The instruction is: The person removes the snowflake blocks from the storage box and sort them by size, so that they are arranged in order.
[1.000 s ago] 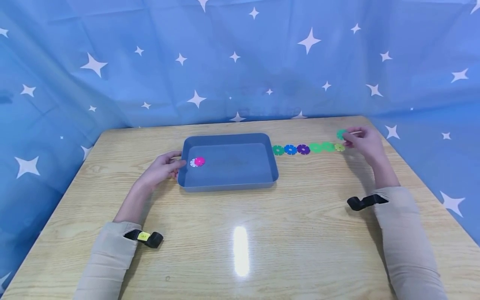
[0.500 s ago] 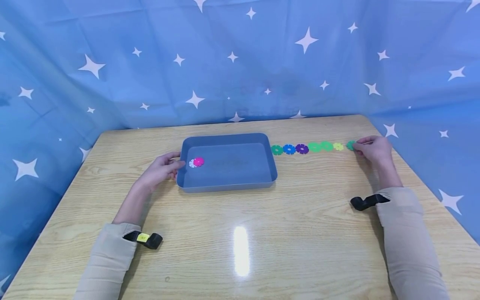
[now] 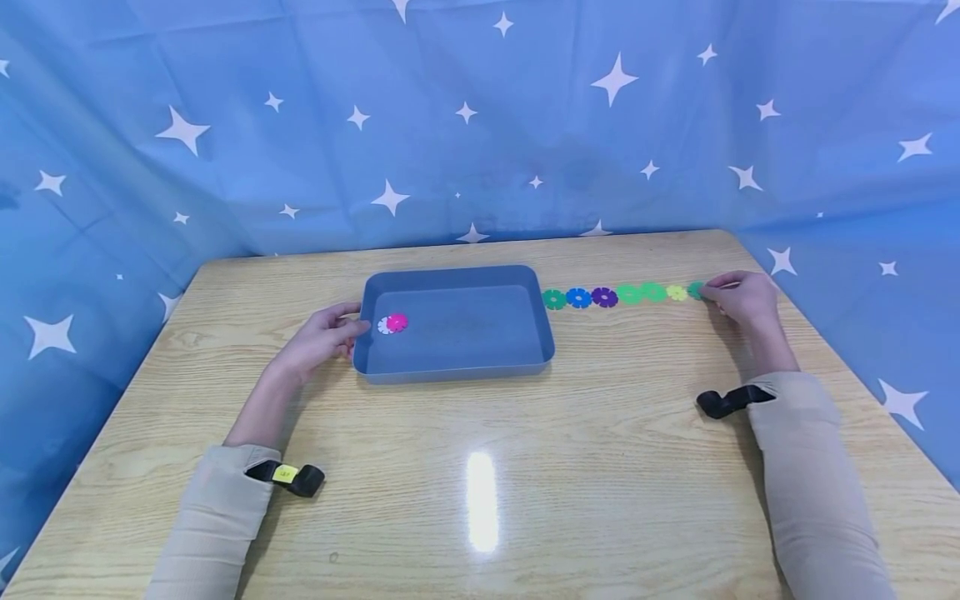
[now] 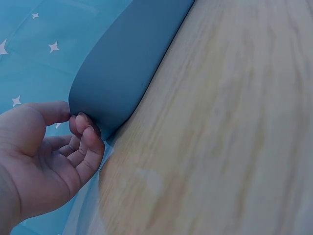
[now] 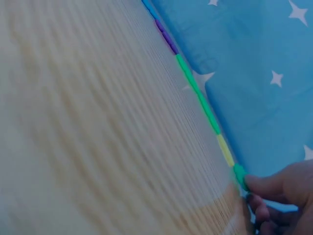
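Observation:
My left hand (image 3: pixel 317 340) holds the left end of a shallow blue-grey tray (image 3: pixel 472 329), thumb over the rim and fingers against the outer wall. In the left wrist view, the fingertips meet the corner of the tray (image 4: pixel 115 73). At the far right, my right hand (image 3: pixel 748 300) pinches a green notched plastic disc (image 3: pixel 695 290), a snowflake-shaped building piece, with thumb and fingers. This disc lies at the right end of a row, right beside a small yellow disc (image 3: pixel 677 292). The right wrist view shows the thumb on the green disc (image 5: pixel 239 175), close to the tabletop.
The row runs from the tray's right side: a green disc (image 3: pixel 554 300), a blue disc (image 3: pixel 579 298), a purple disc (image 3: pixel 604 297) and two light green discs (image 3: pixel 641 292). Inside the tray, a pink disc (image 3: pixel 397 322) overlaps a white disc (image 3: pixel 384 326). A starry curtain (image 3: pixel 480 125) hangs behind the table.
My right hand has brought the green disc down from above the row to its right end, then slid it slightly left toward the yellow disc. The left hand stays on the tray.

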The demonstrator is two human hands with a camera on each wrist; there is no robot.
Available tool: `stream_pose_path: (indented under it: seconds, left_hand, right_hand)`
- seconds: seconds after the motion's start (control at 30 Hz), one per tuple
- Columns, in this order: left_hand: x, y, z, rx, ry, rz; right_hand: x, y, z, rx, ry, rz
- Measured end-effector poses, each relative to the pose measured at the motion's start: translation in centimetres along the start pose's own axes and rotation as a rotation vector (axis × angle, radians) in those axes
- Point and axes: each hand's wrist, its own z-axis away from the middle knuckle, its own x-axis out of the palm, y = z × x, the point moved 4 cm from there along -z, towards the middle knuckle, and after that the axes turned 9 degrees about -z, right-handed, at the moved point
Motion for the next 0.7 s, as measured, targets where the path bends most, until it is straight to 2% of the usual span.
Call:
stream_pose_path:
  seconds: [0.27, 0.53, 0.7]
  left_hand:
    - [-0.1, 0.0, 0.0, 0.002, 0.003, 0.003]
    - [-0.1, -0.1, 0.0, -0.007, 0.0, 0.008]
    - [-0.1, 0.0, 0.0, -0.014, -0.002, 0.001]
  right_hand:
    - [0.2, -0.3, -0.1, 0.015, 0.005, 0.032]
    - [0.0, -0.8, 0.2, 0.005, -0.037, -0.047]
    - [0.6, -2.4, 0.5, -0.053, -0.052, -0.032]
